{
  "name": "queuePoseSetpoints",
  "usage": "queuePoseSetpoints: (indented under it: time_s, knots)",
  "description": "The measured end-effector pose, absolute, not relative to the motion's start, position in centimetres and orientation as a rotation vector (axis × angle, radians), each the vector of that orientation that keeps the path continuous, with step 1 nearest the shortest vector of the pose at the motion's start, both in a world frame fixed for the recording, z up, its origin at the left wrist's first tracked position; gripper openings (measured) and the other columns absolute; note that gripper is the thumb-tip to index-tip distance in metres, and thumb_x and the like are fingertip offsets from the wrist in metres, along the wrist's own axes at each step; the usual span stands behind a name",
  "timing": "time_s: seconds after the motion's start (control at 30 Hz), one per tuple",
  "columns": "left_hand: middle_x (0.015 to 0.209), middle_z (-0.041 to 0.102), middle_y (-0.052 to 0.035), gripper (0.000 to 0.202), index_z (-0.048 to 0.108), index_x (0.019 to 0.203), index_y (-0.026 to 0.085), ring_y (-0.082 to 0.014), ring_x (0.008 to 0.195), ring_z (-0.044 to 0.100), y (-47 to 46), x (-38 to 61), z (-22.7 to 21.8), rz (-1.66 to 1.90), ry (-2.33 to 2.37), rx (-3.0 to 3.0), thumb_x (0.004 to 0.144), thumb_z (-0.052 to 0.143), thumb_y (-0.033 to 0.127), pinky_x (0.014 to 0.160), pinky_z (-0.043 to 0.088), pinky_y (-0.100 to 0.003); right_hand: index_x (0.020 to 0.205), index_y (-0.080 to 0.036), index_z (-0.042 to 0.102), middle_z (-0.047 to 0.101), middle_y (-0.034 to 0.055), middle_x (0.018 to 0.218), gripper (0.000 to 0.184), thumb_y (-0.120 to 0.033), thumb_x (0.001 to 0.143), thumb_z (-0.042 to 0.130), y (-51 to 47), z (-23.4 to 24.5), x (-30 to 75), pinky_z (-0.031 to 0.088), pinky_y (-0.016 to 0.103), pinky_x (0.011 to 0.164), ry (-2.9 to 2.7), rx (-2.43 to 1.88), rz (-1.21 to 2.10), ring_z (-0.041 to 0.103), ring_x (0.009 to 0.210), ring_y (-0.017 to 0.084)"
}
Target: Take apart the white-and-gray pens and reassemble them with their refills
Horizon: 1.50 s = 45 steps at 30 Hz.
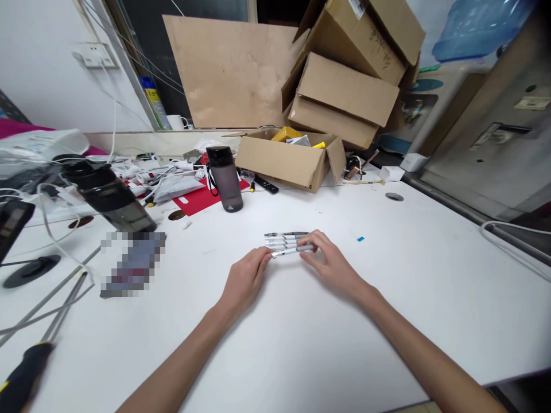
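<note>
Several slim white-and-grey pens lie side by side on the white table (370, 344), in a small row between my hands. The nearest pen (285, 251) is slightly tilted against the others. My left hand (246, 279) is closed, thumb and fingers pinching that pen's left end. At its grey right end, my right hand (333, 263) has thumb and fingers around it. The farthest pen (282, 234) has a darker barrel. My right fingers partly cover the right ends of the row.
A dark bottle (227, 180) stands behind the pens, beside an open cardboard box (279, 160). To the left are another bottle (112, 198), a blurred-out flat item (135, 264), cables and a black-and-yellow handled screwdriver (28, 367). A blue scrap (360, 238) lies to the right.
</note>
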<state>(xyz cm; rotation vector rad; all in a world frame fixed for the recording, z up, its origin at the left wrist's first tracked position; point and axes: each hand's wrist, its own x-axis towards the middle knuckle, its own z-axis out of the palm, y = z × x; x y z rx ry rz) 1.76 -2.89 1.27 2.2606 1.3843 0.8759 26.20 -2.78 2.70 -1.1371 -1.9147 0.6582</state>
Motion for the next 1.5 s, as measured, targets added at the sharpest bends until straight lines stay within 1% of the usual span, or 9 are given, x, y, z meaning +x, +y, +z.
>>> queuePoseSetpoints:
  time_s: [0.23, 0.37, 0.47, 0.63, 0.8, 1.0, 1.17, 1.33, 1.5]
  knots:
    - [0.097, 0.069, -0.0035, 0.035, 0.062, 0.104, 0.024, -0.0202, 0.088, 0.065, -2.9, 2.0, 1.5, 0.834, 1.368, 2.290, 0.110, 0.030, 0.037, 0.074, 0.046, -0.030, 0.087, -0.022, 0.064, 0.062, -0.0004, 0.077, 0.032, -0.046, 0.102, 0.050, -3.0, 2.1, 27.1, 0.046, 0.031, 0.073, -1.726, -1.174, 1.028, 0.059, 0.073, 0.017]
    - [0.096, 0.069, -0.0032, 0.034, 0.062, 0.105, 0.024, -0.0202, 0.086, 0.065, -3.0, 2.0, 1.5, 0.810, 1.350, 2.308, 0.110, 0.030, 0.037, 0.073, 0.045, -0.029, 0.102, -0.023, 0.069, 0.069, 0.0037, 0.102, 0.021, -0.041, 0.097, 0.060, -2.6, 2.3, 27.6, 0.048, 0.035, 0.089, -1.788, -1.087, 0.939, 0.063, 0.096, 0.021]
    - [0.095, 0.069, -0.0029, 0.036, 0.062, 0.106, 0.024, -0.0204, 0.085, 0.065, -3.0, 2.0, 1.6, 0.813, 1.363, 2.300, 0.110, 0.029, 0.038, 0.072, 0.045, -0.029, 0.115, -0.024, 0.067, 0.069, 0.0053, 0.116, 0.026, -0.039, 0.094, 0.065, -2.3, 2.1, 27.6, 0.047, 0.038, 0.098, -1.789, -1.067, 0.930, 0.062, 0.107, 0.022]
    - [0.096, 0.070, -0.0023, 0.036, 0.063, 0.106, 0.026, -0.0206, 0.085, 0.065, -2.9, 1.9, 1.5, 0.802, 1.359, 2.298, 0.109, 0.029, 0.039, 0.072, 0.045, -0.029, 0.102, -0.021, 0.072, 0.072, 0.0054, 0.099, 0.028, -0.044, 0.099, 0.057, -2.5, 1.8, 27.5, 0.050, 0.037, 0.091, -1.695, -1.133, 1.013, 0.066, 0.096, 0.021]
    - [0.095, 0.068, -0.0016, 0.036, 0.062, 0.107, 0.026, -0.0197, 0.084, 0.063, -2.9, 1.9, 1.4, 0.822, 1.341, 2.259, 0.110, 0.030, 0.040, 0.074, 0.043, -0.029, 0.108, -0.023, 0.071, 0.068, 0.0065, 0.119, 0.021, -0.037, 0.092, 0.069, -2.7, 2.2, 27.3, 0.045, 0.038, 0.104, -1.757, -1.004, 0.884, 0.062, 0.114, 0.022]
    - [0.083, 0.062, 0.0001, 0.037, 0.057, 0.089, 0.023, -0.0188, 0.077, 0.057, -3.1, 1.8, 1.9, 0.827, 1.309, 2.191, 0.109, 0.030, 0.038, 0.072, 0.040, -0.028, 0.103, -0.021, 0.072, 0.071, 0.0060, 0.096, 0.027, -0.045, 0.098, 0.059, -2.6, 2.2, 26.8, 0.053, 0.037, 0.087, -1.684, -1.098, 1.023, 0.067, 0.092, 0.022]
    - [0.077, 0.056, 0.0020, 0.036, 0.054, 0.087, 0.023, -0.0180, 0.073, 0.053, -2.9, 1.6, 2.0, 0.870, 1.268, 2.130, 0.109, 0.032, 0.039, 0.071, 0.039, -0.028, 0.110, -0.025, 0.072, 0.068, 0.0071, 0.121, 0.021, -0.038, 0.094, 0.067, -2.8, 2.6, 26.9, 0.048, 0.041, 0.105, -1.793, -0.977, 0.892, 0.063, 0.115, 0.023]
    - [0.075, 0.053, 0.0026, 0.036, 0.053, 0.085, 0.023, -0.0173, 0.070, 0.050, -2.7, 1.5, 1.8, 0.877, 1.250, 2.117, 0.108, 0.032, 0.040, 0.070, 0.038, -0.027, 0.107, -0.023, 0.073, 0.073, 0.0058, 0.104, 0.023, -0.041, 0.096, 0.062, -3.1, 2.6, 26.8, 0.055, 0.037, 0.088, -1.696, -1.100, 0.974, 0.068, 0.093, 0.021]
    - [0.072, 0.051, 0.0032, 0.040, 0.058, 0.088, 0.022, -0.0165, 0.067, 0.047, -2.7, 1.7, 1.9, 0.866, 1.177, 2.058, 0.108, 0.031, 0.044, 0.068, 0.037, -0.027, 0.104, -0.024, 0.075, 0.071, 0.0066, 0.107, 0.018, -0.037, 0.095, 0.065, -3.0, 2.5, 26.8, 0.053, 0.038, 0.092, -1.690, -1.040, 0.830, 0.066, 0.099, 0.023]
